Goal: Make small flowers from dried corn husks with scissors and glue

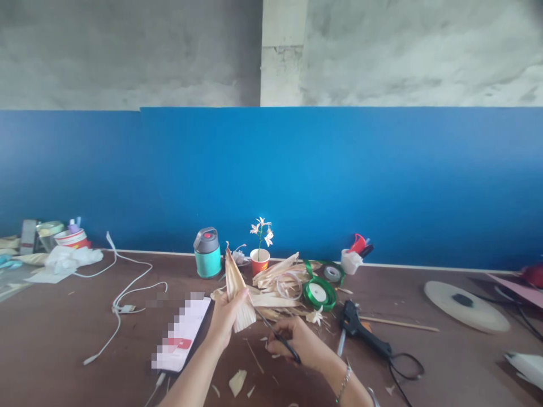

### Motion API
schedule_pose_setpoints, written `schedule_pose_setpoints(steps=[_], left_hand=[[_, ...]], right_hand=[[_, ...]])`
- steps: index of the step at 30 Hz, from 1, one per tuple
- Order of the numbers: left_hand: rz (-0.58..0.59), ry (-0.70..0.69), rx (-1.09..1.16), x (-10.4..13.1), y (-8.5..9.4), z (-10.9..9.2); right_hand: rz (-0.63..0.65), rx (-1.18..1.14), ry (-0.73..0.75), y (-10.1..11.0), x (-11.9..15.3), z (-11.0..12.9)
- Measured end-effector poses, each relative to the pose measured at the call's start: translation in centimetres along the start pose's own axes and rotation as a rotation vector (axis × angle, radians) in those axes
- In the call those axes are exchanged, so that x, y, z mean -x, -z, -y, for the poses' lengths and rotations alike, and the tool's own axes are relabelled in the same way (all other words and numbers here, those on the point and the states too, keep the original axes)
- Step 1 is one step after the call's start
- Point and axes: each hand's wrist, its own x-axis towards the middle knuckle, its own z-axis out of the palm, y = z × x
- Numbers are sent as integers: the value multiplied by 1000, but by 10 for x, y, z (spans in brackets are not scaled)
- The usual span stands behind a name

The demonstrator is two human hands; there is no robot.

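Observation:
My left hand (pixel 228 314) is closed around a pale dried corn husk (pixel 238 276), which stands upright and tapers to a point at the top. In my right hand (pixel 292 342) is a pair of dark-handled scissors (pixel 280 338), its blades pointing up and left toward the husk's right edge. Whether the blades touch the husk I cannot tell. Behind my hands lies a pile of dried husks (pixel 275 297) beside a spool of green ribbon (pixel 319 293). A white husk flower (pixel 314 316) rests by the spool. Small husk scraps (pixel 237 382) are scattered below my hands.
A phone (pixel 184 333) lies left of my hands, with white cables (pixel 123 299) further left. At the back stand a teal flask (pixel 207 257) and a red cup (pixel 259 263) with white flowers. To the right are a black glue gun (pixel 360 328), a stick (pixel 401 324) and a round disc (pixel 466 307).

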Motion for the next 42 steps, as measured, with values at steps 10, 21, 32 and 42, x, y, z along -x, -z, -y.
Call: schedule_pose_setpoints(steps=[10,21,32,42], left_hand=[[-69,7,-29,1,-2,2],[-74,15,-3,2,-3,1],[-226,-93,67,1,-1,7],[-207,-85,75,7,-8,6]], right_hand=[[-1,1,-41,1,1,2],[48,-64,-58,2,2,2],[162,-108,-10,-2,-1,-8],[97,-87,-9,-6,2,-2]])
